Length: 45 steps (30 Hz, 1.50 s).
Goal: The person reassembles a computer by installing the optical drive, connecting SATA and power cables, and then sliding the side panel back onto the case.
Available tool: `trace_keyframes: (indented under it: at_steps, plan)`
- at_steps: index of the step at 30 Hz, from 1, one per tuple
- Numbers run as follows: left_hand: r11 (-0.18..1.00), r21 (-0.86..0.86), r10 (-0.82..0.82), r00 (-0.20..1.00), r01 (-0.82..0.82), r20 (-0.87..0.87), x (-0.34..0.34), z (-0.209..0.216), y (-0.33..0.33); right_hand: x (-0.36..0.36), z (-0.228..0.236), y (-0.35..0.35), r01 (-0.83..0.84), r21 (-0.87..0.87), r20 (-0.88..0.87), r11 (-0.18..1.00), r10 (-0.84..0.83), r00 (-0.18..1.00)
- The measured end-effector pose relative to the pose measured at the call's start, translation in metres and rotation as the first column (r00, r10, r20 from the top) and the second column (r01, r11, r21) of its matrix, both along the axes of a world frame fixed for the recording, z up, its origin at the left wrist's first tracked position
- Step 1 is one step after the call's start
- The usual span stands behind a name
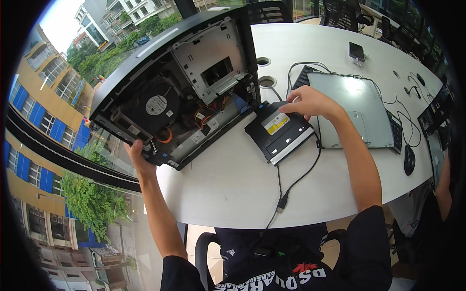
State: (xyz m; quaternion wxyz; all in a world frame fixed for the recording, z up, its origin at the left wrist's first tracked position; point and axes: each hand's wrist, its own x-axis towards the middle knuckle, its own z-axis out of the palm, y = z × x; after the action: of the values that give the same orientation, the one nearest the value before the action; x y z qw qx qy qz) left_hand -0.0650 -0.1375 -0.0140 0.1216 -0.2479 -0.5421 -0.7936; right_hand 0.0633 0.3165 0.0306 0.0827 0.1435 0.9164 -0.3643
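Nearest to the camera is the dark shirt [286, 276] of the person, who sits in a black chair [200, 254] above a tiled floor [194, 232]. In front begins the white counter [204, 206], with its curved near edge. A black cable [282, 203] crosses this edge, its plug close to it.

The left grip [138, 154] is closed around the lower corner of the case [145, 58], which is tilted at the left part of the counter; its inside, with a fan [155, 104], faces the person. The right grip [315, 103] is narrow, pinching the black drive [279, 131] beside the case. Whether the drive rests on the counter, I cannot tell.

To the right, a grey panel [347, 109] lies over a keyboard [395, 131], and a mouse [409, 160] is near. At the right edge, another person's arm [444, 179] is seen. Farther on the counter are a round hole [267, 81] and a phone [356, 51]. Behind stand mesh chairs [340, 14]. Outside the glass, at left, are trees [94, 194] and yellow buildings [36, 126].
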Motion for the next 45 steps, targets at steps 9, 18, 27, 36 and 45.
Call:
trace_keyframes:
  at_steps: [9,18,27,36,45]
  plan:
    - [0.996,-0.047,0.079,0.997,-0.078,0.023,0.012,0.006,0.000,0.015,0.030,0.009,-0.052,-0.325,-0.052,0.944,0.037,0.998]
    - [0.625,0.001,0.660,0.528,-0.781,-0.534,0.120,0.059,0.062,0.034,0.110,-0.006,-0.335,-0.533,-0.621,0.777,-0.091,0.778]
    - [0.897,-0.341,0.122,0.898,-0.282,-0.423,0.115,0.102,0.153,0.022,0.105,-0.017,-0.541,-0.296,-0.667,0.788,0.234,0.707]
    - [0.829,-0.336,-0.450,0.890,0.448,0.076,0.101,0.045,0.156,0.004,0.087,-0.029,-0.667,-0.191,-0.570,0.720,0.472,0.673]
    - [0.987,-0.056,-0.146,0.987,0.150,0.070,0.090,0.039,0.139,-0.046,0.046,-0.026,-0.183,-0.585,-0.705,0.790,-0.383,0.597]
